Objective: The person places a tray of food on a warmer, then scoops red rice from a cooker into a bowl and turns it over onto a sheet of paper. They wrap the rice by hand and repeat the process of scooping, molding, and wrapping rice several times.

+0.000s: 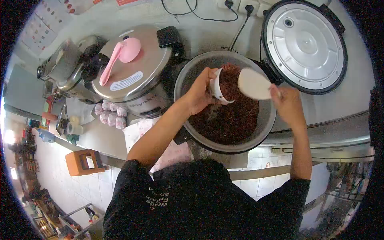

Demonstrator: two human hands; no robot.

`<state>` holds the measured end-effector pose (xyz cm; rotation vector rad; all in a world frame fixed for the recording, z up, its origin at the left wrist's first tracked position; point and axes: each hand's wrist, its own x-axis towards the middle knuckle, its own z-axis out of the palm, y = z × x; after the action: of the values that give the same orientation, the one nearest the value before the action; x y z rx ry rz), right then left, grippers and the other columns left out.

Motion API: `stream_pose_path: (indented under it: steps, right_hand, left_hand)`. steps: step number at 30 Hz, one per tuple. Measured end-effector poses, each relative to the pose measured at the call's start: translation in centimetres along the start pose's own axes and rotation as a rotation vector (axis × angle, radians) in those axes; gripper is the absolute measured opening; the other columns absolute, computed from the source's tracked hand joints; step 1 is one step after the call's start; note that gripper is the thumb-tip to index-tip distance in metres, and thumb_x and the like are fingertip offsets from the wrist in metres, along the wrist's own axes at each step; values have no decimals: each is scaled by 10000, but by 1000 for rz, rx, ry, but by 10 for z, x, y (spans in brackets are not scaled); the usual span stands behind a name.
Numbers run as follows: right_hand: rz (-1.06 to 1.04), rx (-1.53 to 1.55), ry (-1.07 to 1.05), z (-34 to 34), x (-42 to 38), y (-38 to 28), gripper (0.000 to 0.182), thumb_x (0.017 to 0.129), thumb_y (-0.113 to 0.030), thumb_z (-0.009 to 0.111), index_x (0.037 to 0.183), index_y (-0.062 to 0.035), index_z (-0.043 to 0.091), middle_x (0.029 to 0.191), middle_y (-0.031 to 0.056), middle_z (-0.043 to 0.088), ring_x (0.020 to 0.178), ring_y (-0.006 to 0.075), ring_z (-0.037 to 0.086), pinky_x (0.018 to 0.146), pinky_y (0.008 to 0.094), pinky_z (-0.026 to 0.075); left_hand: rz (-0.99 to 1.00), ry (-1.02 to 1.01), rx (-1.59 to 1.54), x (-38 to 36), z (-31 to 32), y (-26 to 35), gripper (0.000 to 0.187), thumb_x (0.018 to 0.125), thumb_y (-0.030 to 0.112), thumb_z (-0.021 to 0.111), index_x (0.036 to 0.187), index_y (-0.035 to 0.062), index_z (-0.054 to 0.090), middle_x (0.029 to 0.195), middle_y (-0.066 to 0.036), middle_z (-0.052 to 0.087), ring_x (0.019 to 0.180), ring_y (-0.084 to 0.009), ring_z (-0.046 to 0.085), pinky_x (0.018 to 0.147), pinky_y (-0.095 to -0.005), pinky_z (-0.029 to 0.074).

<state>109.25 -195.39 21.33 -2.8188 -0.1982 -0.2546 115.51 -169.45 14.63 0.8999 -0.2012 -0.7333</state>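
Note:
Dark reddish-brown rice (226,128) fills the lower part of a wide grey rice cooker pot (185,78). My left hand (199,94) is wrapped round a small white bowl (216,86), tilted over the pot with its mouth toward the right. Rice fills the bowl's mouth. A cream-coloured rice paddle (254,85) is gripped at its handle end by my right hand (289,106), over the pot's right rim. The paddle's broad blade, slightly blurred, overlaps the rice at the bowl's mouth in this view.
The cooker's open lid (306,46) stands at the upper right. A closed Miyako cooker (140,86) on the left carries a pink rice paddle (129,51). Several small wrapped packets (111,114) and pink-white paper (172,156) lie nearby. An orange stool (80,162) stands on the floor.

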Motion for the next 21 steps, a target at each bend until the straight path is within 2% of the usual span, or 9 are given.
stream_pose_path:
  steps: [2, 4, 5, 6, 10, 13, 16, 19, 21]
  right_hand:
    - [136, 68, -9, 0, 11, 7, 498, 970, -411, 466, 761, -11, 678, 667, 232, 617, 634, 417, 614, 617, 500, 474]
    - [74, 169, -56, 44, 13, 14, 520, 996, -397, 423, 843, 36, 668, 686, 242, 618, 805, 426, 649, 736, 437, 491]
    - [139, 207, 36, 51, 7, -16, 524, 1006, -382, 405, 889, 59, 663, 758, 277, 636, 848, 446, 634, 765, 461, 470]
    - [114, 270, -53, 86, 11, 5, 543, 1006, -391, 395, 914, 69, 669, 785, 287, 643, 819, 446, 639, 759, 480, 472]
    - [15, 120, -107, 73, 7, -24, 468, 996, -340, 427, 939, 44, 688, 781, 270, 651, 750, 424, 652, 697, 439, 504]
    - [98, 86, -100, 48, 7, -19, 445, 991, -327, 438, 940, 35, 692, 802, 264, 657, 750, 409, 658, 679, 431, 503]
    - [55, 209, 180, 21, 14, -11, 448, 960, -365, 469, 839, -2, 704, 741, 254, 638, 703, 443, 623, 682, 504, 496]
    - [-20, 130, 81, 35, 16, -14, 453, 957, -369, 475, 831, -1, 706, 731, 251, 636, 697, 449, 621, 674, 510, 495]
    - [44, 175, 22, 45, 13, -27, 478, 960, -368, 470, 775, 12, 693, 705, 262, 623, 681, 458, 614, 661, 525, 489]
  left_hand:
    - [71, -4, -73, 0, 6, 2, 664, 967, 606, 204, 1368, 130, 434, 1314, -83, 530, 1153, -310, 556, 869, -526, 516]
    - [86, 18, -100, 2, 13, 1, 665, 969, 606, 194, 1363, 128, 436, 1301, -84, 539, 1142, -315, 562, 862, -524, 520]
    - [69, 44, -86, 4, 16, 0, 663, 971, 603, 191, 1361, 127, 438, 1290, -86, 546, 1133, -316, 567, 857, -522, 522]
    - [51, 75, -72, 6, 16, 0, 661, 973, 600, 188, 1358, 126, 439, 1280, -87, 553, 1123, -318, 573, 853, -521, 523]
    - [15, 112, -30, 7, 4, 0, 664, 968, 616, 186, 1339, 136, 456, 1246, -99, 569, 1098, -319, 585, 818, -497, 540]
    - [-62, 97, -108, 5, 1, 3, 656, 967, 619, 190, 1304, 140, 487, 1248, -91, 571, 1101, -317, 584, 814, -501, 537]
    - [-207, 76, -50, 2, -1, 18, 608, 981, 582, 200, 1269, 151, 518, 1227, -81, 583, 1076, -293, 594, 839, -504, 525]
    - [-173, 182, 143, 16, -10, -5, 577, 972, 584, 234, 1220, 170, 550, 1159, -65, 613, 1012, -249, 611, 837, -477, 520]
    - [-216, 238, 160, 11, 1, 1, 558, 947, 591, 268, 1172, 181, 572, 1080, -42, 637, 944, -213, 620, 818, -438, 518]
